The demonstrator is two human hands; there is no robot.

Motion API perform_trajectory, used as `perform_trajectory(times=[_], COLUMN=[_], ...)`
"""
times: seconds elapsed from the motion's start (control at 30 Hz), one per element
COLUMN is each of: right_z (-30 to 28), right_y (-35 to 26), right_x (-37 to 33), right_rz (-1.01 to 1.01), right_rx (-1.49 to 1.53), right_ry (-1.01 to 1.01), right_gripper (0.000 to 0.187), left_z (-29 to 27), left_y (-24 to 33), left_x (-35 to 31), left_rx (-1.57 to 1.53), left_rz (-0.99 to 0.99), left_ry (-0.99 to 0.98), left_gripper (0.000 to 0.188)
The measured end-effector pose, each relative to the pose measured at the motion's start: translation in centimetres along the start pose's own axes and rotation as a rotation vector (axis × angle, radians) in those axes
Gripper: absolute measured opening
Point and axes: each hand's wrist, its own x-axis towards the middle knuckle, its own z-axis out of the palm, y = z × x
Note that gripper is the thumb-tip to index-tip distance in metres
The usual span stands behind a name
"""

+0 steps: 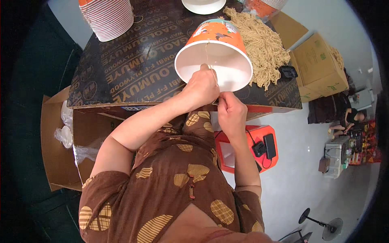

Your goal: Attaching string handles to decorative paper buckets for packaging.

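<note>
An orange printed paper bucket (221, 33) with a white inside lies tilted on the table, its mouth toward me. A thin tan cord (207, 52) hangs from its upper rim across the opening. My left hand (201, 87) is closed on this cord in front of the bucket's mouth, thumb up. Just right of it and lower, my right hand (232, 110) is pinched at the cord's lower end by the table's front edge. The two hands nearly touch. Their fingertips are partly hidden.
A pile of tan cords (265, 44) lies right of the bucket, beside a small black object (288, 72). A stack of paper buckets (108, 19) stands far left on the dark plywood table (133, 69). Cardboard boxes (320, 67) and a red stool (269, 131) are at the right.
</note>
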Motion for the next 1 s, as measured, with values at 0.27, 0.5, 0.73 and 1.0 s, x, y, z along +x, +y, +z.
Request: perform_trajectory(times=[0.27, 0.5, 0.73, 1.0], right_z=[-0.7, -3.2, -2.6, -1.3], right_y=[0.0, -0.4, 2.1, -0.4], right_x=[0.1, 1.5, 3.7, 2.2], right_rz=[-0.021, 0.211, 0.216, -0.28], right_rx=[0.03, -0.185, -0.112, -0.044], right_ry=[0.013, 0.085, -0.087, 0.226], right_gripper=[0.007, 0.032, 0.045, 0.025], left_z=[-0.6, -4.3, -11.9, -17.8], left_y=[-0.1, 0.2, 0.9, -1.2], left_x=[0.1, -3.1, -7.1, -7.5], left_rx=[-0.023, -0.18, -0.161, -0.609], left_rz=[0.029, 0.2, 0.418, -0.106], left_ry=[-0.057, -0.112, -0.218, 0.115], left_gripper=[0.008, 0.013, 0.013, 0.088])
